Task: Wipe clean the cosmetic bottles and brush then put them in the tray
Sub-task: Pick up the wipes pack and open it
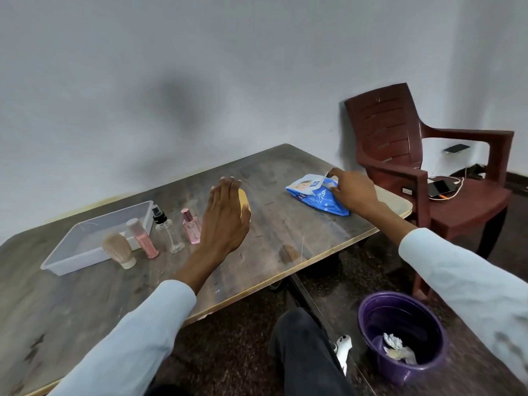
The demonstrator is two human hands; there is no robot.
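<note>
Pinching crinkly blue wipes pack, right hand; left hand fingers straight, empty.

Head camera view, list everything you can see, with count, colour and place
table: 1, dark wood, centre
tray: 1, clear, table left
brush: 1, beige, in front of tray
bottles: 3, two pink, one clear with black sprayer, right of brush
yellow item: 1, behind left hand
wipes pack: 1, blue, table right
chair: 1, brown, right of table
phones: 2, on chair
bucket: 1, purple, on floor, used wipes inside
left hand: open, above table
right hand: pinching pack's flap
</note>
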